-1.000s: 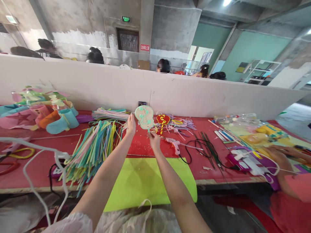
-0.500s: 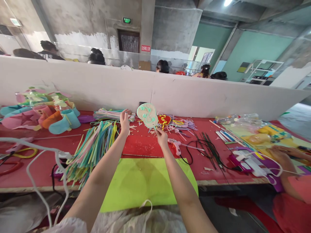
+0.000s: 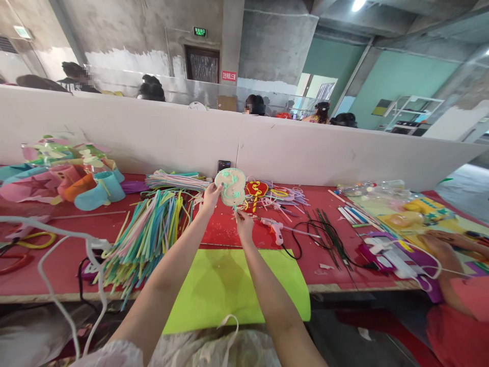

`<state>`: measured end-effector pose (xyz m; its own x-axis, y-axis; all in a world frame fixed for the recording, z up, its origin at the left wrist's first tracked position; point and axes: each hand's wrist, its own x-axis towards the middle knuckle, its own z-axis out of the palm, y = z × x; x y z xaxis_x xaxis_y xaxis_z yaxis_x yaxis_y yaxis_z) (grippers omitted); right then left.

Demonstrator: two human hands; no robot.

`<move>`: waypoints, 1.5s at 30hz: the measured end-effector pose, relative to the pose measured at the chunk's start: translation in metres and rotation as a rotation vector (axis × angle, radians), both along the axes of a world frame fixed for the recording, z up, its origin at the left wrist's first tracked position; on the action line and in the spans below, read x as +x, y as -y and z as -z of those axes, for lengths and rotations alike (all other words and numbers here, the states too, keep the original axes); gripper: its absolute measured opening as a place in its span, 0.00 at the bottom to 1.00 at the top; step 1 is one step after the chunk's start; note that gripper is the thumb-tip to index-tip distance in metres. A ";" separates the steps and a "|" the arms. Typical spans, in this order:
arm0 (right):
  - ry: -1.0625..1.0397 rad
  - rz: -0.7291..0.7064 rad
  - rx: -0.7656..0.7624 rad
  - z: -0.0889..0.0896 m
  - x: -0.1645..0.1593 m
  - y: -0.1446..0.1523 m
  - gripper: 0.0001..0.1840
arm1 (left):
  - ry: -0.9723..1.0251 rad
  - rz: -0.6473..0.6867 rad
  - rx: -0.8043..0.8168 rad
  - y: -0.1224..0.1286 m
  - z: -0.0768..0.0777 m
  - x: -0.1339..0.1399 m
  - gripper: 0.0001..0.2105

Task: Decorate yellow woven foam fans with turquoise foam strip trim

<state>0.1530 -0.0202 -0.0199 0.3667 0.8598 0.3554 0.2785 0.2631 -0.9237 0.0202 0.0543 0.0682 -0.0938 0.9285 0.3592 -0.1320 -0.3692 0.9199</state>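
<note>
A beige craft hand fan (image 3: pixel 234 189) with a mint-green edge and green flower shapes is held up over the red table. Its short handle is pinched between the fingers of my right hand (image 3: pixel 245 225). At the fan's left edge, the fingertips of my left hand (image 3: pixel 211 198) close on the rim. Just behind it to the right lies a red and yellow piece (image 3: pixel 256 188) with a yellow stem. A pink and white glue gun (image 3: pixel 274 230) rests to the right of my right hand.
Fuzzy pipe cleaners (image 3: pixel 153 234) are heaped on the left, near felt-wrapped bottles (image 3: pixel 101 188). A black phone (image 3: pixel 224 165) leans against the white partition (image 3: pixel 290 148). Yellow-green sheet (image 3: pixel 229 290) covers the near edge. At right are a power strip (image 3: pixel 393 255) and a co-worker's hands (image 3: pixel 439 242).
My left hand has moved right and now grips the fan's left edge. The fan and my right hand have come slightly lower and left, uncovering the phone.
</note>
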 end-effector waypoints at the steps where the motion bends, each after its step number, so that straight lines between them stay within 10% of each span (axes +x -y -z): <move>1: -0.001 0.003 0.002 0.001 -0.001 0.000 0.21 | 0.000 0.009 0.007 -0.001 0.001 -0.001 0.15; 10: 0.017 0.007 0.003 -0.003 -0.004 0.005 0.21 | 0.054 -0.168 0.108 -0.006 0.003 -0.005 0.27; 18: -0.014 -0.002 0.008 0.001 -0.003 -0.001 0.22 | -0.106 -0.245 0.230 -0.002 0.001 -0.012 0.09; 33: -0.050 -0.010 -0.039 -0.009 -0.003 0.004 0.21 | -0.062 -0.047 0.050 -0.007 0.007 0.000 0.08; 45: -0.099 0.019 -0.063 0.000 -0.007 -0.001 0.21 | -0.104 -0.143 0.072 -0.009 0.015 0.008 0.08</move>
